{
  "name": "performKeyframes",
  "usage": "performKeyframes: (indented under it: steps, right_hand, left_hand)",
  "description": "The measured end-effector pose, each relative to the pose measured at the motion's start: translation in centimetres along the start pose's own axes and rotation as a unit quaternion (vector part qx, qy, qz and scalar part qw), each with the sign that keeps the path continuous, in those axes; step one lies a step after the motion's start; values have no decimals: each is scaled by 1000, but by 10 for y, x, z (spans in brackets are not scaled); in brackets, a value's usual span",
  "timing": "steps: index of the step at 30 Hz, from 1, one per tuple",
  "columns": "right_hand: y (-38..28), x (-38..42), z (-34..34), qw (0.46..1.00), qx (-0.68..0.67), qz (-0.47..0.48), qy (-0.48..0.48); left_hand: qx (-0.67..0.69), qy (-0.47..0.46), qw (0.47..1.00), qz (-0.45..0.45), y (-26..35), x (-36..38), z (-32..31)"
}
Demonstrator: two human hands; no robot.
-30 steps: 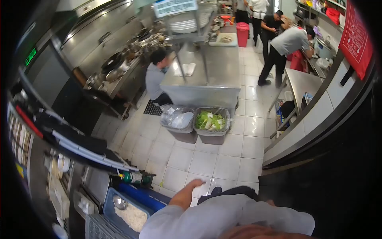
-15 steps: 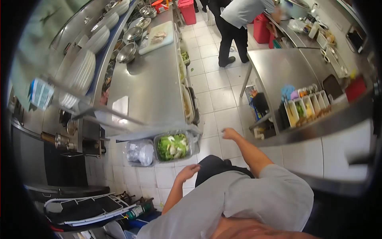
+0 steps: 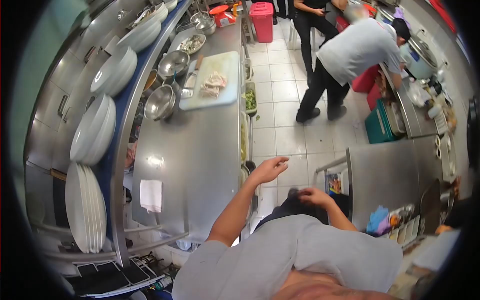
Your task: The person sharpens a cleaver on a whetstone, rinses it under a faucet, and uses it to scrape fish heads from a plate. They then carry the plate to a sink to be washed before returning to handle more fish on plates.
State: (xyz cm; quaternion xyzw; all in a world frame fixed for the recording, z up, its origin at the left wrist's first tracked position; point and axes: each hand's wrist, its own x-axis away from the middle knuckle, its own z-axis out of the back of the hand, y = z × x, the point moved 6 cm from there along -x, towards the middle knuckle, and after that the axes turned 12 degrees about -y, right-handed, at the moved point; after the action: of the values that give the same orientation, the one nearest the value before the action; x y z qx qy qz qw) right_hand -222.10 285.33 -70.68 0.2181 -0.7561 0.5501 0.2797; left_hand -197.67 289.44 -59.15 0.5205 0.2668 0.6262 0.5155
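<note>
My left hand [image 3: 270, 169] is held out over the aisle beside the steel counter [image 3: 200, 145], fingers stretched forward, holding nothing. Lower and to the right, my right hand [image 3: 314, 196] hangs in front of my body with loosely bent fingers and nothing visible in it. Neither hand touches the counter. On its far part lies a white cutting board [image 3: 225, 67] with pale sliced food [image 3: 214, 84] and a wide-bladed knife [image 3: 191, 80]. Steel bowls [image 3: 160, 102] stand left of the board. A folded white cloth [image 3: 151, 195] lies on the counter's near part.
Stacked white plates [image 3: 86, 207] line the left shelf. On the right stands a steel table [image 3: 382, 175]. A person in a light shirt [image 3: 357, 50] bends over the far right counter; another sits behind. A pink bin [image 3: 262, 22] and a teal bin [image 3: 382, 121] stand on the tiled floor.
My view has moved forward along the aisle, bringing the cutting board and the person closer. My left hand has swung forward and my right hand back. The tubs of greens have dropped from view.
</note>
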Motion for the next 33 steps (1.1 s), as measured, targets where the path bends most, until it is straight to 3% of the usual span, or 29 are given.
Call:
performKeyframes:
  steps: [3, 5, 7, 9, 11, 13, 15, 17, 20, 21, 23, 27, 30, 33]
  right_hand:
    - [-56, -5, 57, 996, -90, 13, 17]
    - [-109, -44, 99, 996, -76, 19, 31]
    - [-169, -118, 158, 994, 62, 77, 42]
    - [-261, -176, 186, 985, 131, 109, 6]
    - [-356, -225, 210, 949, 224, 221, -29]
    - [-441, -262, 233, 936, 260, 228, -62]
    - [-500, -296, 272, 920, 299, 239, -83]
    - [-533, -333, 318, 907, 324, 263, -45]
    - [-544, -370, 404, 894, 353, 273, 33]
    - [-542, -374, 433, 919, 310, 237, 45]
    - [-537, -365, 483, 959, 216, 170, 74]
    - [-530, -364, 575, 989, -62, 93, 100]
    - [-578, -422, 653, 992, 22, 17, 122]
    - [-712, -513, 690, 970, 194, 127, 69]
  left_hand:
    - [20, 35, 998, -43, 21, -69, 67]
    - [-89, 53, 995, 13, 11, -100, 101]
    - [-112, 44, 990, 69, -25, -122, 120]
    - [7, 35, 992, 123, -57, -129, 131]
    - [74, 42, 985, 147, -92, -134, 143]
    - [199, 52, 963, 177, -80, -136, 169]
    - [211, 60, 957, 190, -81, -162, 203]
    - [215, 51, 954, 204, -83, -202, 250]
    - [158, 28, 980, 118, -62, -302, 339]
    - [159, 23, 980, 116, -46, -330, 371]
    - [-19, -57, 990, 131, -6, -400, 449]
    - [-42, -26, 997, 61, 43, -498, 576]
    - [93, 45, 993, 60, 34, -550, 645]
    - [142, 94, 977, 126, -18, -581, 668]
